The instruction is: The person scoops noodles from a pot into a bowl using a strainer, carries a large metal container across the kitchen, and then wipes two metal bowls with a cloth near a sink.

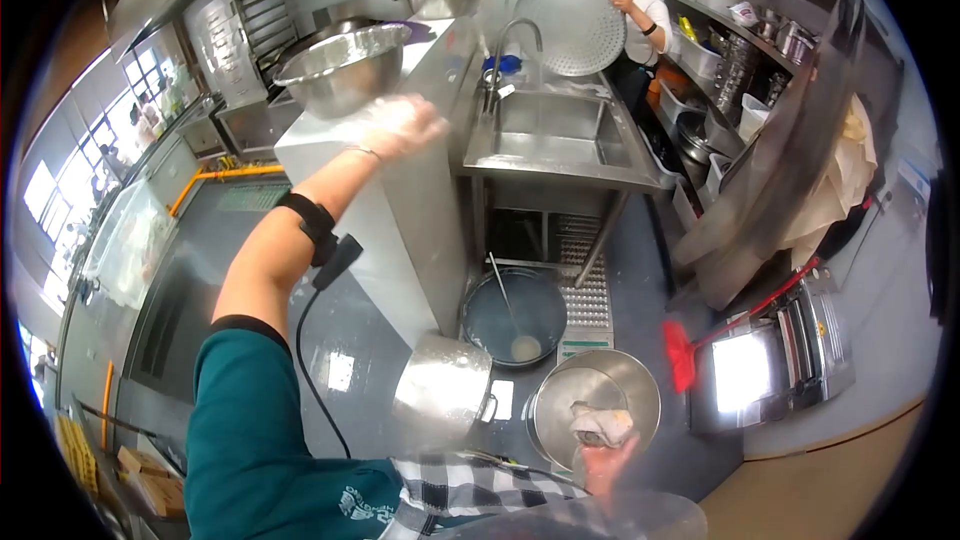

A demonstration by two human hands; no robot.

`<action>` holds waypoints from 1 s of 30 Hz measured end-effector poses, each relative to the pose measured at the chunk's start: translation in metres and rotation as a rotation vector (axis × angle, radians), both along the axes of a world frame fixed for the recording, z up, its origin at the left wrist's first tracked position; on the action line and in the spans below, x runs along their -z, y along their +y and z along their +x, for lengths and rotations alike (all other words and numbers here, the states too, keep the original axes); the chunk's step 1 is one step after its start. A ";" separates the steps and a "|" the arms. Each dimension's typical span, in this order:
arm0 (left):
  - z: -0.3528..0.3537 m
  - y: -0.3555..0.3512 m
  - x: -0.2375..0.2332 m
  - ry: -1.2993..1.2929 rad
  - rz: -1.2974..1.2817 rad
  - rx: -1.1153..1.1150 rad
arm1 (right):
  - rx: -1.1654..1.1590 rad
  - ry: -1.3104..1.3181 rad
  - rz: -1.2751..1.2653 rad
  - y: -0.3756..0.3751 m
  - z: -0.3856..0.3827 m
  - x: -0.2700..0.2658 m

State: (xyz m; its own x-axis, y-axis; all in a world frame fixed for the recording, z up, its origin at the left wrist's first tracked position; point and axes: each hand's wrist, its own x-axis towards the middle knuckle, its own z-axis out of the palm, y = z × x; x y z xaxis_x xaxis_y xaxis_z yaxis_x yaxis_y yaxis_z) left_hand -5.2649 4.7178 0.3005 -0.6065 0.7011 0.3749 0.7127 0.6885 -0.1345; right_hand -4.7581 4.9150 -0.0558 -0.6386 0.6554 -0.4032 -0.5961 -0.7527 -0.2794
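Observation:
My left hand [402, 128] is raised at the end of the counter, just in front of a large steel bowl [345, 65]. Motion smears its fingers, and no object shows in it. Low in the head view, my right hand [605, 468] grips a folded whitish cloth [602, 424]. The cloth overlaps the inside of a wide steel pot [640, 380] on the floor. To the left of this pot, another steel pot [440, 385] lies tilted, a side handle showing. Behind them stands a dark round tub [480, 340] with a long-handled ladle [525, 347] in it.
A steel sink [550, 140] with a tall faucet stands ahead, a big perforated pan [572, 25] behind it. Another person [650, 25] is at the back right beside loaded shelves [745, 70]. A red broom [680, 355] and a steel appliance [770, 360] are at right.

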 end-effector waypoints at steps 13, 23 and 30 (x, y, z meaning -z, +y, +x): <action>-0.085 0.069 0.072 0.046 0.501 -0.143 | -0.055 -0.004 0.185 -0.022 0.045 0.002; 0.064 0.063 0.047 0.288 0.337 0.930 | 0.029 -0.116 0.280 -0.036 0.028 -0.039; 0.006 -0.048 0.021 0.447 0.595 0.433 | -0.188 -0.024 0.192 -0.003 -0.060 -0.071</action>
